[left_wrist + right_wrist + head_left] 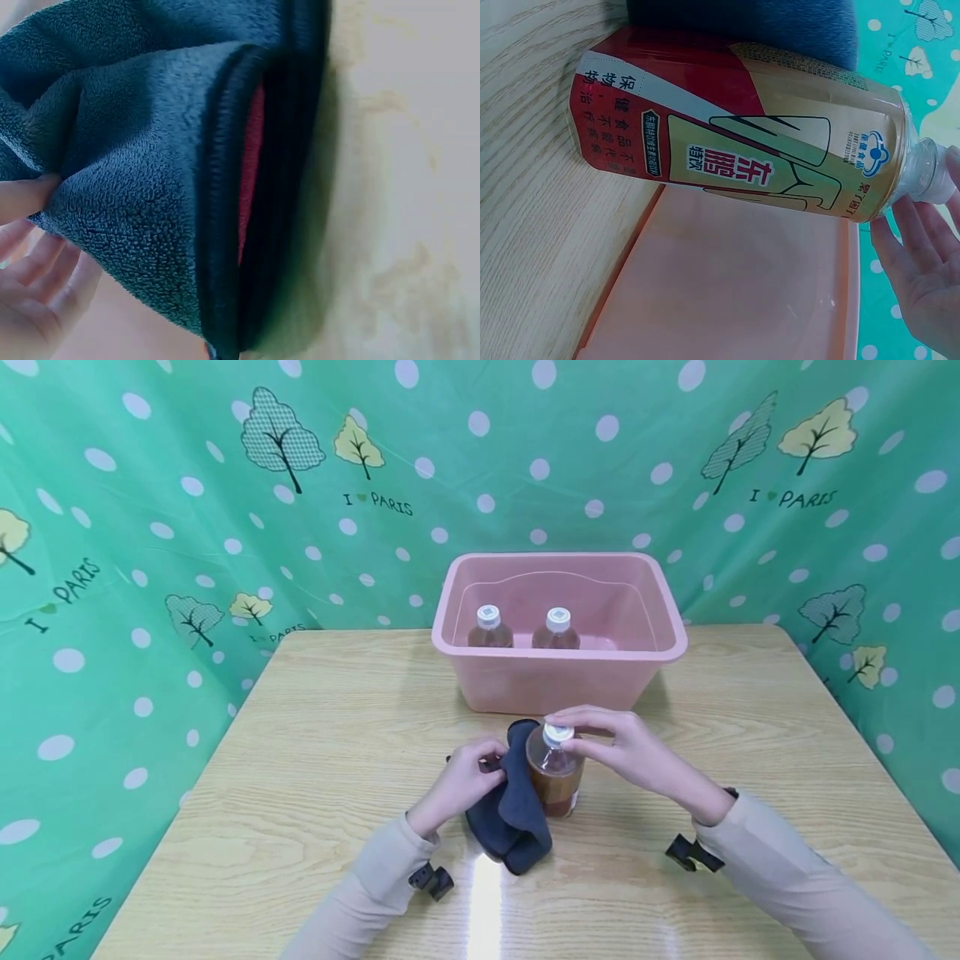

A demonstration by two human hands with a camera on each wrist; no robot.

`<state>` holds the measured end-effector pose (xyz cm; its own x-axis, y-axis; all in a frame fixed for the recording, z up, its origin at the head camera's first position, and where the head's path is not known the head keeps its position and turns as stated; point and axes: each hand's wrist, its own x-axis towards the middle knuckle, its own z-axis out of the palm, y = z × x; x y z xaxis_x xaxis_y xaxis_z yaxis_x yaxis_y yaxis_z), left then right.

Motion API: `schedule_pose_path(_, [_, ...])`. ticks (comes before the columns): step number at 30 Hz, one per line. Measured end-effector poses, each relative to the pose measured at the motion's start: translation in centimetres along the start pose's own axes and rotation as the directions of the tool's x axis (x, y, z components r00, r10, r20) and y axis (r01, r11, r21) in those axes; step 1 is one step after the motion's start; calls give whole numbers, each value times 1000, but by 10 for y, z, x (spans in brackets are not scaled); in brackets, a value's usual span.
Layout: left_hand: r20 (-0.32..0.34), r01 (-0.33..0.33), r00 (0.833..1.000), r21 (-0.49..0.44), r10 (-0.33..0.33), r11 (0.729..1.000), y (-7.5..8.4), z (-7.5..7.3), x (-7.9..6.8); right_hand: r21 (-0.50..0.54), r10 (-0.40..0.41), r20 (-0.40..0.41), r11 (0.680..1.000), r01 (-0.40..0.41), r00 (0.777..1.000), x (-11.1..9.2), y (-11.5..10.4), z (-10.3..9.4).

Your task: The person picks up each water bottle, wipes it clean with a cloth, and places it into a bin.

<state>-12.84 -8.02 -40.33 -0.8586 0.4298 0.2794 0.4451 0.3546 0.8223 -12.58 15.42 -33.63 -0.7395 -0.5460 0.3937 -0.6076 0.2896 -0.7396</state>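
Observation:
A drink bottle [556, 777] with a white cap and a red-and-gold label [735, 142] stands on the table in front of the pink bin. My right hand [626, 750] grips it by the cap and neck, thumb on one side and fingers on the other. My left hand [467, 783] pinches a dark blue-grey cloth [510, 810] between thumb and fingers. The cloth lies bunched against the bottle's left side. In the left wrist view its fold [142, 195] shows a strip of red inside.
The pink plastic bin [555, 681] stands at the back of the wooden table [322, 760]. Two capped bottles are inside it, a left one [489, 631] and a right one [557, 631]. A green dotted curtain [450, 443] hangs behind and along the sides.

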Motion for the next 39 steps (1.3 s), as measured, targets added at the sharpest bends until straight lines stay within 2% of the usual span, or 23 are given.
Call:
schedule_pose_path(8, [46, 13, 999, 29, -14, 999, -11, 6, -2, -23, 7, -9, 1000, -7, 1000, -2, 0, 0])
schedule_pose_path(19, [59, 32, 998, 74, -36, 997, -15, 8, -2, -19, 9, -3, 1000, -9, 1000, -2, 0, 0])
schedule_pose_path(29, [77, 82, 993, 26, -84, 996, -17, 3, -6, -2, 53, 9, 999, -53, 999, 0, -3, -1])
schedule_pose_path(31, [74, 95, 993, 11, -96, 995, -14, 0, -7, 1, 53, 9, 999, -54, 999, 1, -4, -2])
schedule_pose_path(37, [67, 124, 990, -33, -121, 992, 16, -14, -11, -23, 9, -4, 1000, -9, 1000, 4, -6, -2])
schedule_pose_path(39, [60, 131, 990, -43, -128, 990, 21, -18, -13, -39, -4, -7, 999, 4, 1000, 6, -6, -1])
